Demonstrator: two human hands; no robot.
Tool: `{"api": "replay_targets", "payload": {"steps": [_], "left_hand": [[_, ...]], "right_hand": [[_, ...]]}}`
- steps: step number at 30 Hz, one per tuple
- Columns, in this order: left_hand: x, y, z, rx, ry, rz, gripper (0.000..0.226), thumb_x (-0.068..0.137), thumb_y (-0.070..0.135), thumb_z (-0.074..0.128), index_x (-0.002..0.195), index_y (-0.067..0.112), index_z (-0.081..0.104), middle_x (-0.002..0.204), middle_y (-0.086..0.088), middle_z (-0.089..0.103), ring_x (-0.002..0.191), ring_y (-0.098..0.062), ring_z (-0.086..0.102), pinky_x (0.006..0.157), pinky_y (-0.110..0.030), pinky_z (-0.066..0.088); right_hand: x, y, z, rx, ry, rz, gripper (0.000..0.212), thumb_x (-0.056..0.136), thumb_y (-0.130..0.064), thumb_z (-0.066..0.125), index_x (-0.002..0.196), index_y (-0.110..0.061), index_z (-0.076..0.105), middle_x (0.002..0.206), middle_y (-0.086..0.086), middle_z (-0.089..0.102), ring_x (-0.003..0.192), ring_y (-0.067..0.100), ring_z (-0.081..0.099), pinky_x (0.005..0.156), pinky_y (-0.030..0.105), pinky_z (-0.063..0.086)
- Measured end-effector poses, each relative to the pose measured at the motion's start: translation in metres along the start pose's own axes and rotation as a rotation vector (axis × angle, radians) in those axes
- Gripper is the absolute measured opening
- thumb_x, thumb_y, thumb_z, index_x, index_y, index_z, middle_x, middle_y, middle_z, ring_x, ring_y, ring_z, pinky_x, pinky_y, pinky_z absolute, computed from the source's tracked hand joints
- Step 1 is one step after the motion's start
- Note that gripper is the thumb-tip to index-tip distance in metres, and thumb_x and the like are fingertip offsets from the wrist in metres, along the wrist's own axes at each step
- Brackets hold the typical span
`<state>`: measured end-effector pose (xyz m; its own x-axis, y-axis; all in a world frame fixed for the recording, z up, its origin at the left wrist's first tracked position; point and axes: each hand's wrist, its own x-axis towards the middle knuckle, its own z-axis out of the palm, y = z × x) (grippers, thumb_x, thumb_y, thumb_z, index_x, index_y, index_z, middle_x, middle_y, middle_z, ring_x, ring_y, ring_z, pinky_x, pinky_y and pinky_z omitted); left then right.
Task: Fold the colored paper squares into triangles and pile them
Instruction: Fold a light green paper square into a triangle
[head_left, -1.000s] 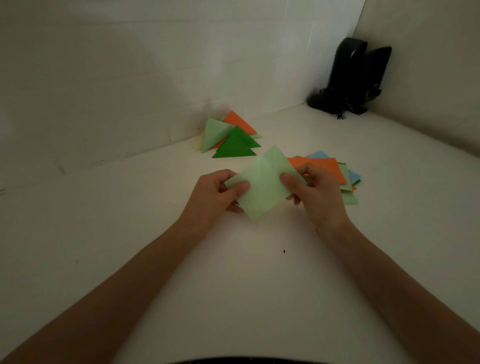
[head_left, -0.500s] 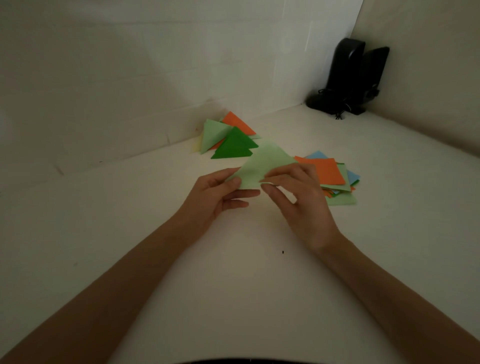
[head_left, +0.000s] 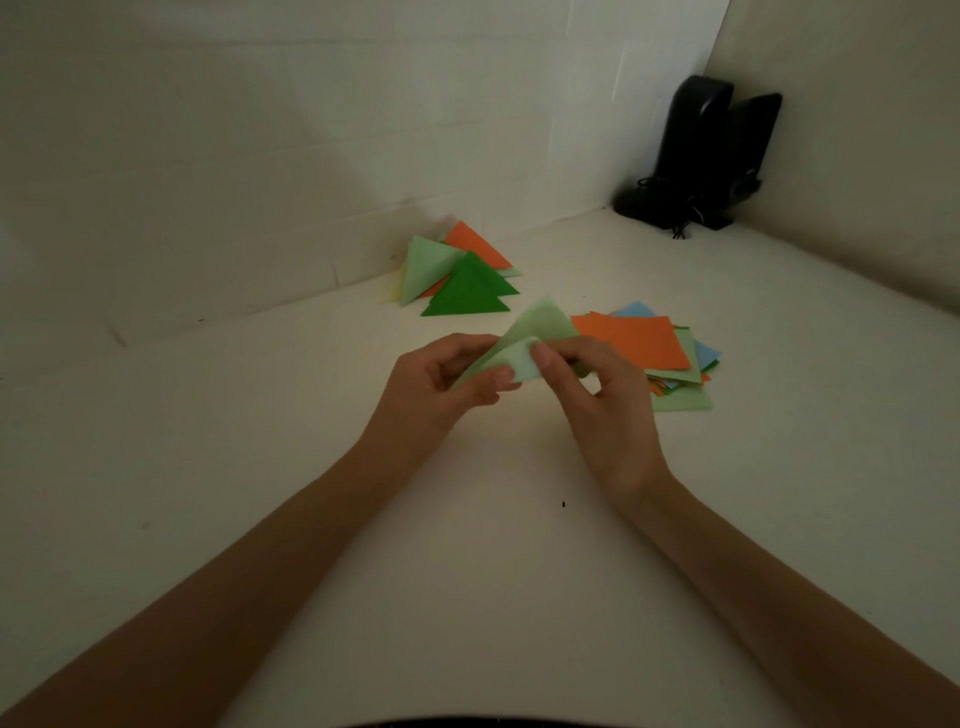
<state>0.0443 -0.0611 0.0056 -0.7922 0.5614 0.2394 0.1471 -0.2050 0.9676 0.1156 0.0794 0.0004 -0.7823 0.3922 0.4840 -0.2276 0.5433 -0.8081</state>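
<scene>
- The light green paper (head_left: 543, 322) sits between the two hands, half folded, its peak pointing away from the person and rising above the fingers.
- The left hand (head_left: 441, 379) pinches the paper's left part, with the thumb on the near flap and the fingers curled behind it.
- The right hand (head_left: 602, 400) pinches the right part, its thumb tip on the near flap just beside the left thumb.
- Whether the paper touches the table (head_left: 493, 571) cannot be told.
- The squares (head_left: 634, 340), orange on top, lie just beyond the right hand.
- The triangles (head_left: 467, 291), dark green in front, lie farther off by the wall (head_left: 260, 156), apart from the paper.
- A black device (head_left: 711, 150) stands in the far right corner.
</scene>
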Motion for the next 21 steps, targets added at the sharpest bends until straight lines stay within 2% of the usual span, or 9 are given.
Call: {"api": "replay_targets", "payload": {"steps": [3, 7, 9, 10, 12, 15, 17, 19, 21], "left_hand": [[0.003, 0.0, -0.004, -0.055, 0.078, -0.035, 0.016, 0.084, 0.008, 0.061, 0.098, 0.015, 0.064, 0.08, 0.003, 0.074, 0.078, -0.017, 0.071, 0.068, -0.021, 0.055], [0.006, -0.001, -0.008, -0.045, 0.116, -0.065, 0.011, 0.084, 0.009, 0.063, 0.093, 0.014, 0.066, 0.078, 0.003, 0.074, 0.075, -0.016, 0.071, 0.064, -0.019, 0.055], [0.008, -0.002, -0.009, -0.07, 0.155, -0.087, 0.011, 0.082, 0.005, 0.065, 0.091, 0.011, 0.066, 0.076, 0.003, 0.073, 0.073, -0.013, 0.071, 0.062, -0.019, 0.055], [0.009, -0.003, -0.009, -0.084, 0.178, -0.098, 0.012, 0.08, 0.003, 0.066, 0.089, 0.011, 0.066, 0.075, 0.003, 0.073, 0.072, -0.012, 0.07, 0.062, -0.019, 0.055], [0.01, -0.004, -0.01, -0.103, 0.202, -0.116, 0.012, 0.079, 0.002, 0.067, 0.087, 0.011, 0.067, 0.075, 0.001, 0.073, 0.071, -0.012, 0.07, 0.061, -0.019, 0.054], [0.01, -0.005, -0.011, -0.093, 0.173, -0.124, 0.011, 0.081, 0.002, 0.066, 0.087, 0.012, 0.066, 0.074, 0.0, 0.073, 0.069, -0.014, 0.071, 0.059, -0.018, 0.053], [0.008, -0.004, -0.009, -0.066, 0.124, -0.109, 0.014, 0.082, 0.002, 0.064, 0.09, 0.013, 0.066, 0.072, 0.001, 0.073, 0.068, -0.013, 0.071, 0.059, -0.017, 0.053], [0.006, -0.003, -0.008, -0.025, 0.062, -0.078, 0.024, 0.083, -0.001, 0.062, 0.099, 0.016, 0.065, 0.072, 0.004, 0.073, 0.069, -0.01, 0.07, 0.062, -0.018, 0.054], [0.004, -0.003, -0.006, 0.018, 0.02, -0.032, 0.036, 0.083, -0.004, 0.06, 0.109, 0.021, 0.062, 0.072, 0.007, 0.072, 0.07, -0.006, 0.067, 0.065, -0.018, 0.054]], "right_hand": [[0.003, 0.002, -0.005, -0.032, -0.01, -0.015, 0.011, 0.084, -0.024, 0.068, 0.094, -0.027, 0.063, 0.091, -0.02, 0.058, 0.092, 0.003, 0.05, 0.081, 0.007, 0.034], [0.007, 0.007, -0.009, 0.064, 0.033, 0.063, 0.022, 0.085, -0.016, 0.068, 0.08, -0.037, 0.063, 0.084, -0.019, 0.061, 0.094, 0.013, 0.052, 0.083, 0.016, 0.037], [0.008, 0.006, -0.008, 0.0, 0.029, 0.083, 0.025, 0.084, -0.016, 0.068, 0.077, -0.039, 0.06, 0.092, -0.019, 0.055, 0.101, 0.013, 0.046, 0.087, 0.011, 0.032], [0.008, 0.006, -0.007, -0.049, 0.023, 0.083, 0.025, 0.084, -0.017, 0.068, 0.076, -0.038, 0.059, 0.098, -0.019, 0.049, 0.105, 0.011, 0.042, 0.091, 0.01, 0.03], [0.007, 0.007, -0.005, -0.078, 0.012, 0.076, 0.021, 0.085, -0.016, 0.067, 0.078, -0.033, 0.059, 0.107, -0.011, 0.044, 0.113, 0.012, 0.04, 0.099, 0.018, 0.03], [0.006, 0.006, -0.004, 0.007, -0.008, 0.144, 0.012, 0.086, -0.016, 0.066, 0.08, -0.024, 0.059, 0.118, -0.004, 0.044, 0.118, 0.009, 0.042, 0.1, 0.024, 0.034], [0.007, 0.003, -0.005, 0.085, -0.042, 0.216, 0.009, 0.085, -0.02, 0.066, 0.08, -0.025, 0.06, 0.116, -0.007, 0.05, 0.111, 0.004, 0.047, 0.09, 0.022, 0.038], [0.008, 0.002, -0.007, 0.147, -0.064, 0.248, 0.007, 0.084, -0.023, 0.067, 0.08, -0.021, 0.062, 0.098, -0.01, 0.059, 0.092, 0.002, 0.053, 0.08, 0.021, 0.039], [0.007, 0.0, -0.008, 0.188, -0.076, 0.27, 0.01, 0.084, -0.023, 0.068, 0.079, -0.015, 0.064, 0.079, -0.014, 0.061, 0.077, -0.001, 0.053, 0.073, 0.017, 0.039]]}}
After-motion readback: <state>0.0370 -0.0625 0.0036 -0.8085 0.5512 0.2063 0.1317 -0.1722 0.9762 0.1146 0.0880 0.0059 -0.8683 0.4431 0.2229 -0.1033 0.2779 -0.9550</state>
